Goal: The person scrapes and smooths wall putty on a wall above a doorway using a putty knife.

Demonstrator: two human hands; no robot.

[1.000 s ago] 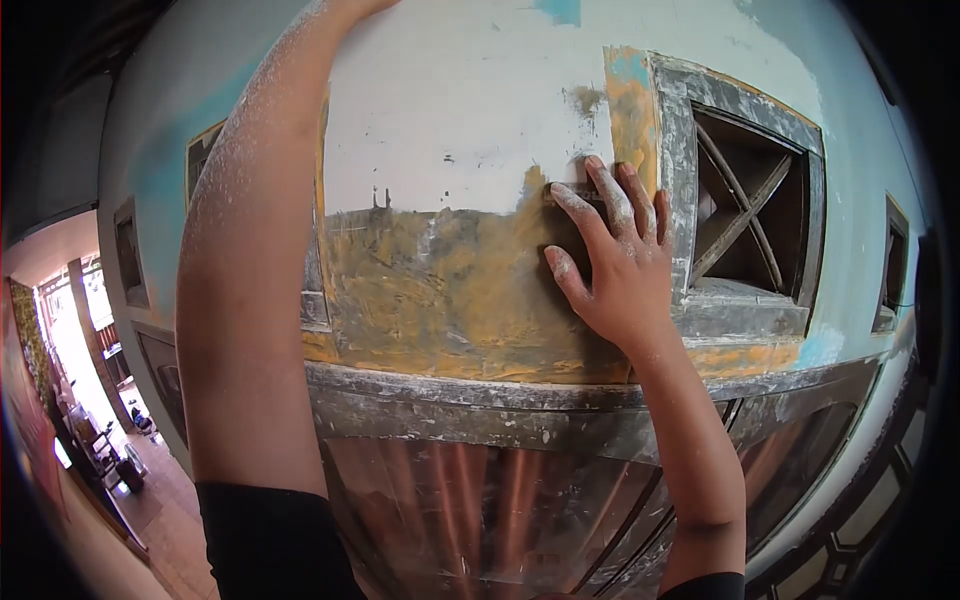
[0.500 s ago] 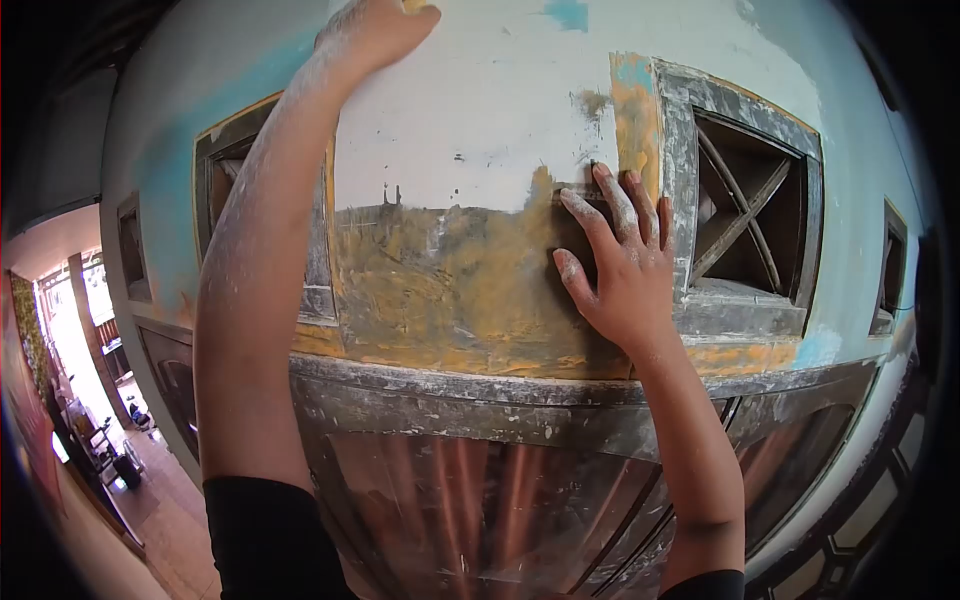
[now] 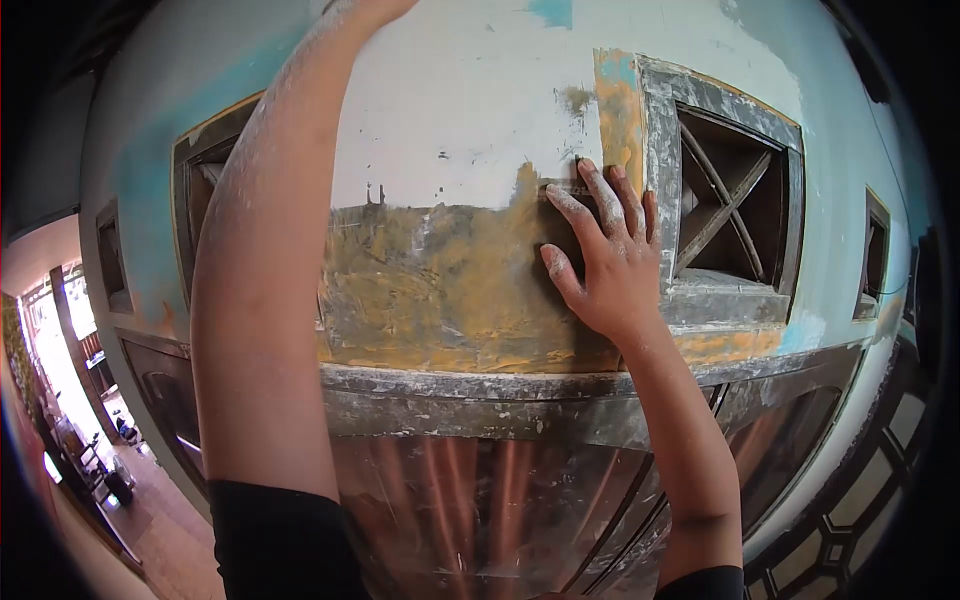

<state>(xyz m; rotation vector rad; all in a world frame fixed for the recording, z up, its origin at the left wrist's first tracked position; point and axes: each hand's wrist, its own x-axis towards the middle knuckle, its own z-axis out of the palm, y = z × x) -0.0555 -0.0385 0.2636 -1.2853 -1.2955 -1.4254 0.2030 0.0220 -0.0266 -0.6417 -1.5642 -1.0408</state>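
My left hand (image 3: 372, 10) is at the top edge of the view, against the upper white part of the wall (image 3: 450, 100). Its fingers are mostly cut off by the frame; a moment earlier they were curled round a small yellowish thing that I cannot make out. White dust coats the left forearm. My right hand (image 3: 620, 265) is open, with spread fingers resting on the wall's bare yellow-brown patch (image 3: 430, 290), just left of a square vent opening (image 3: 735, 195). Dust whitens its fingertips, and it holds nothing.
The vent has a worn frame and crossed bars. Another framed opening (image 3: 190, 200) is partly behind my left arm. Below runs a scuffed wooden ledge (image 3: 480, 410) above dark glass panes (image 3: 490, 500) with reddish curtains. A bright doorway (image 3: 75, 340) stands far left.
My left hand has moved up, mostly out of view, and its yellowish thing no longer shows. The right hand stays on the same spot while the whole view shifts slightly.
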